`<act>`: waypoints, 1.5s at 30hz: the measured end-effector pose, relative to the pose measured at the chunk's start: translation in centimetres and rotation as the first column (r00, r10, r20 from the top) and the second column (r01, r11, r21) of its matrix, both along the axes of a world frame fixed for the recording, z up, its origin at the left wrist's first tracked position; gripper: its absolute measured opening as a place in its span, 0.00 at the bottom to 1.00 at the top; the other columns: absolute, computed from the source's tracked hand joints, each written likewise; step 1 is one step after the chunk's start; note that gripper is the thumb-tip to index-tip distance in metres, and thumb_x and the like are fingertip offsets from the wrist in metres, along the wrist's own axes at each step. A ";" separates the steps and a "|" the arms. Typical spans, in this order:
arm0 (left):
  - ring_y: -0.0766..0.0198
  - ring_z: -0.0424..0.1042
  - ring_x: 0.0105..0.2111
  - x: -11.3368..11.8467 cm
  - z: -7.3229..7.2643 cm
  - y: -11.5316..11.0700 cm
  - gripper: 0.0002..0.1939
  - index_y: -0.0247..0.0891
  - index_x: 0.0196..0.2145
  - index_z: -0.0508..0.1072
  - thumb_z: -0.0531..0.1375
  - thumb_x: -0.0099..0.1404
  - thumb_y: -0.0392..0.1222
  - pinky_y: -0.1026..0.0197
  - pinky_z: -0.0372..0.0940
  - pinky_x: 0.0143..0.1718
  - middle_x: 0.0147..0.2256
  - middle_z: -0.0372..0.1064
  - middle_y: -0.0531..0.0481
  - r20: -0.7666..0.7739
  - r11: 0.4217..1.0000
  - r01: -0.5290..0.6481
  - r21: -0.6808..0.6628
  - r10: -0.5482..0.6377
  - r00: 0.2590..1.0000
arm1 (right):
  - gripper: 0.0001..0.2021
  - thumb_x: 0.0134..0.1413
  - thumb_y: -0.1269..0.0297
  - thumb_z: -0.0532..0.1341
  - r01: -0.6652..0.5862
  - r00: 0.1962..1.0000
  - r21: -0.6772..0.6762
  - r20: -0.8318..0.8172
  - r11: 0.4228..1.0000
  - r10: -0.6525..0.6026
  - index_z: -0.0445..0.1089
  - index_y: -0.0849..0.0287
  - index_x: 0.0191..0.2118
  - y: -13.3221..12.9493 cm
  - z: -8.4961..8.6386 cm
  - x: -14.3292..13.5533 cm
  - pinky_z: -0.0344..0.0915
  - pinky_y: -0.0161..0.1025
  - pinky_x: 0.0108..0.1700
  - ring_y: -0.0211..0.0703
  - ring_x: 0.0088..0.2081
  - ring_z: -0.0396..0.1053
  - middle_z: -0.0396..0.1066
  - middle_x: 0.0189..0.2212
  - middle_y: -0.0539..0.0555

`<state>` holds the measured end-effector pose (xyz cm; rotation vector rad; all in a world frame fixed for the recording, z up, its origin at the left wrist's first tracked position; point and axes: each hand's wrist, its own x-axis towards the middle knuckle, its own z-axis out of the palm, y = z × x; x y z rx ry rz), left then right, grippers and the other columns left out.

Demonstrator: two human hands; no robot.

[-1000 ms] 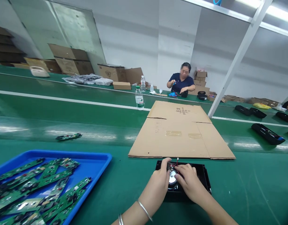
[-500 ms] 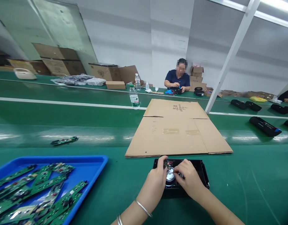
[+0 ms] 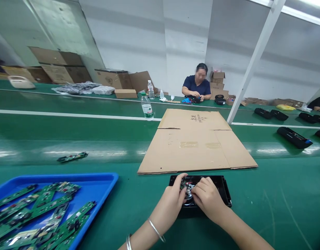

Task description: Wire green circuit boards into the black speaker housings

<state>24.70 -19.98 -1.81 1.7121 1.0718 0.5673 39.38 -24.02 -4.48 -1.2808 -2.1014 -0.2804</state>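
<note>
A black rectangular speaker housing [image 3: 226,191] lies open side up on the green bench in front of me. Inside its left half sits a round silver part [image 3: 188,202], mostly covered by my hands. My left hand [image 3: 171,198] grips a small circuit board [image 3: 183,183] between thumb and fingers, above the housing's left end. Against it, my right hand [image 3: 208,197] is closed in a pinch over the middle of the housing. What those right fingertips hold is too small and hidden to make out.
A blue tray [image 3: 108,184] of green circuit boards stands at the left, with a single board [image 3: 72,157] beyond it. Flattened cardboard [image 3: 199,152] lies behind the housing. A water bottle [image 3: 146,107], black speaker bodies [image 3: 294,137] and a co-worker [image 3: 196,85] are farther off.
My fingertips have come closer together, and small parts between them now cover more of the round silver part. The housing stays in place; the whole view has shifted slightly.
</note>
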 end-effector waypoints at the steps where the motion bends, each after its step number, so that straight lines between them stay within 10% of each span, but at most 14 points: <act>1: 0.59 0.72 0.25 0.0 0.0 0.1 0.21 0.37 0.52 0.57 0.47 0.60 0.41 0.58 0.68 0.29 0.25 0.69 0.50 0.008 1.000 -0.001 -0.028 0.001 1.000 | 0.11 0.57 0.73 0.49 -0.006 1.000 0.014 0.015 1.000 0.006 0.63 0.62 0.26 0.0 0.1 0.0 0.49 0.36 0.29 0.39 0.26 0.54 0.63 0.21 0.51; 17: 0.65 0.66 0.22 0.8 -0.4 -0.1 0.24 0.35 0.57 0.52 0.44 0.62 0.37 0.63 0.69 0.26 0.26 0.60 0.51 -0.062 0.998 -0.023 -0.060 0.019 0.998 | 0.13 0.56 0.76 0.49 -0.113 0.968 0.081 0.232 0.990 0.091 0.62 0.62 0.22 -0.2 0.6 0.1 0.48 0.37 0.26 0.38 0.24 0.52 0.60 0.19 0.51; 28: 0.65 0.71 0.25 -0.3 1.5 0.0 0.16 0.44 0.44 0.62 0.42 0.62 0.36 0.66 0.66 0.28 0.28 0.68 0.52 -0.001 0.967 0.203 0.157 -0.205 0.979 | 0.08 0.52 0.69 0.54 0.077 0.964 -0.509 -0.182 0.857 -0.194 0.62 0.57 0.39 -0.1 0.0 0.5 0.57 0.35 0.29 0.40 0.27 0.61 0.65 0.25 0.49; 40: 0.66 0.70 0.24 0.0 1.6 -0.3 0.13 0.42 0.40 0.63 0.43 0.62 0.37 0.67 0.65 0.27 0.26 0.67 0.52 -0.010 0.987 0.126 0.098 -0.126 0.992 | 0.02 0.51 0.70 0.56 0.182 0.977 -0.395 -0.032 0.900 -0.212 0.65 0.59 0.31 -0.2 -0.2 -0.1 0.57 0.36 0.29 0.40 0.25 0.61 0.65 0.23 0.49; 45: 0.62 0.71 0.26 0.0 1.0 -0.1 0.12 0.41 0.42 0.63 0.45 0.62 0.40 0.64 0.66 0.28 0.26 0.69 0.50 0.043 0.998 0.049 0.038 -0.050 0.998 | 0.25 0.45 0.66 0.62 0.115 0.986 -0.453 -0.059 0.884 -0.159 0.57 0.58 0.51 -0.5 2.2 2.0 0.61 0.43 0.44 0.47 0.45 0.62 0.65 0.43 0.57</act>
